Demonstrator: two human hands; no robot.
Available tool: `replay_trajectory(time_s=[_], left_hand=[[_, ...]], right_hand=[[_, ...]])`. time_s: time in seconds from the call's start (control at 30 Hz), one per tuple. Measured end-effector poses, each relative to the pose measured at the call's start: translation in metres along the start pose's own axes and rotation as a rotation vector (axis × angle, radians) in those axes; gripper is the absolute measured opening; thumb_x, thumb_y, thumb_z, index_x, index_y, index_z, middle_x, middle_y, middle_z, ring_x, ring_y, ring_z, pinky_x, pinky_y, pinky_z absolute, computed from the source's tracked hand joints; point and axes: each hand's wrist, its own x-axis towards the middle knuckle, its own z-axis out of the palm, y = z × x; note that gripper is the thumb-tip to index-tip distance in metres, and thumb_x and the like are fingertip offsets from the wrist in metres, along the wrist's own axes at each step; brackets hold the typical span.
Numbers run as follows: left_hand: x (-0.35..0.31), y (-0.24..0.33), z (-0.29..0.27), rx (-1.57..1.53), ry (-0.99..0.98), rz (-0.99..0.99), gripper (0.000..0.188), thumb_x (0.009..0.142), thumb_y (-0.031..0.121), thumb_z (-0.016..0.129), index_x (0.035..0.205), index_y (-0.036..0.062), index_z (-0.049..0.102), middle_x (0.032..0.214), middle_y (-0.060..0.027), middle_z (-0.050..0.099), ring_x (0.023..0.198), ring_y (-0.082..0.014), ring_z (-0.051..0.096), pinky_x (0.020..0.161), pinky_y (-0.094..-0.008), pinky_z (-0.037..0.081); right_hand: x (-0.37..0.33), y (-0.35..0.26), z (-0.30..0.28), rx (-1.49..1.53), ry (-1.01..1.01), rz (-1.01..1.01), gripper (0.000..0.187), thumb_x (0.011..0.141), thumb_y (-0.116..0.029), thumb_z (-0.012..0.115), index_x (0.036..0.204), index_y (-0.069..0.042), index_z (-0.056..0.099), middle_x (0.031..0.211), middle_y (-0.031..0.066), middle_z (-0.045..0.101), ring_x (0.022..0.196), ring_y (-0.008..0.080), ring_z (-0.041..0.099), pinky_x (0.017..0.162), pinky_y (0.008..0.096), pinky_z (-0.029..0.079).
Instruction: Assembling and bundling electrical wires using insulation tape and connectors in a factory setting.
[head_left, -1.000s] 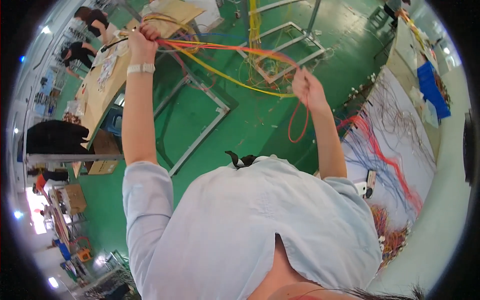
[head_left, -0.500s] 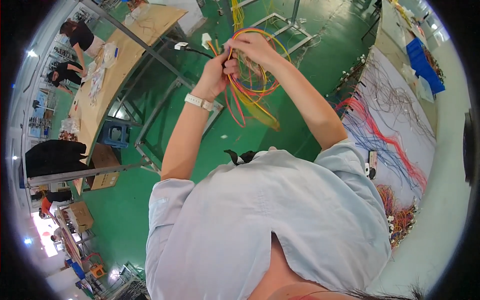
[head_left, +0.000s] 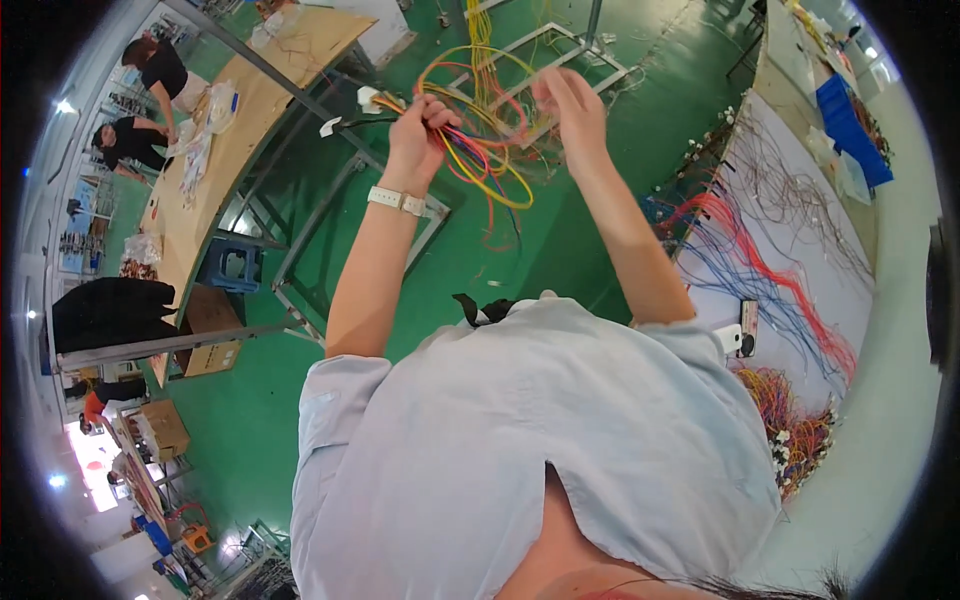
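Note:
My left hand [head_left: 417, 138], with a white watch strap at its wrist, is closed around a bundle of coloured wires [head_left: 490, 185]. Yellow, red, orange and blue wires loop out to its right and hang below. White connectors [head_left: 370, 99] and a black-sleeved lead with a white plug [head_left: 330, 127] stick out on the left of the fist. My right hand [head_left: 574, 112] is raised to the right of the loops, apart from the left. Its fingers are loosely bent and a little blurred, with no wire visibly held.
Yellow wires [head_left: 482, 50] hang beyond my hands near a metal frame [head_left: 590, 65]. On the right a white-topped table [head_left: 800, 240] carries red, blue and brown wires, and a blue bin [head_left: 850, 130]. A long wooden table [head_left: 235, 150] stands left, with two people beside it.
My right hand has come off the wires and moved right. The neat loop in the left hand has loosened and spread, and the left hand has shifted slightly left.

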Motion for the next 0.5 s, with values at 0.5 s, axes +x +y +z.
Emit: replay_trajectory(time_s=[0.5], left_hand=[[0.024,0.058,-0.039,-0.238,0.188,0.188,0.025,0.101,0.011,0.027,0.079,0.0073,0.038,0.067,-0.0007,0.038,0.059,-0.0133,0.042,0.078,-0.0396,0.046]], right_hand=[[-0.095,0.079,0.031,-0.284,-0.313,0.205,0.034,0.089,-0.011,0.061,0.118,0.002,0.052,0.101,0.0116,0.064,0.094,0.0165,0.062,0.082,0.0283,0.049]])
